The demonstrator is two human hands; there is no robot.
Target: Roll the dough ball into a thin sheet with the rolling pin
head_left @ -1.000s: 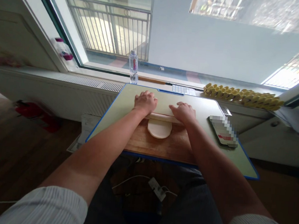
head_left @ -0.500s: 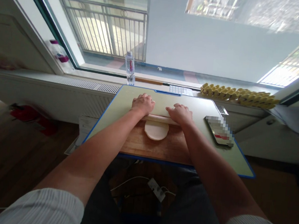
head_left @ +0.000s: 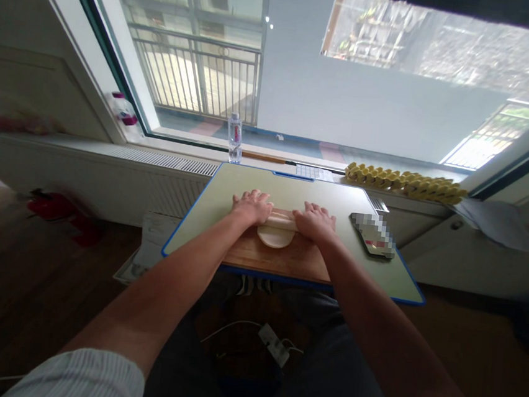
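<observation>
A pale rolling pin [head_left: 282, 220] lies crosswise over the far part of a round, flattened piece of dough [head_left: 275, 237]. Both rest on a wooden board [head_left: 281, 262]. My left hand [head_left: 252, 206] lies palm down on the pin's left end, its fingers stretched forward past it. At the right end, my right hand [head_left: 315, 219] presses down in the same way with its fingers spread. Each palm touches the pin without the fingers wrapping round it. The pin's ends and part of the dough are hidden.
Under the board is a pale green, blue-edged table [head_left: 228, 185]. A phone [head_left: 373, 235] lies on its right side. Behind stand a water bottle [head_left: 234, 139] and yellow egg cartons [head_left: 406, 182] on the windowsill. A power strip [head_left: 273, 344] lies below, between my legs.
The rolling pin has come nearer to me over the dough, and a strip of board now shows beyond it. My fingers have stretched out more. The view has tilted upward.
</observation>
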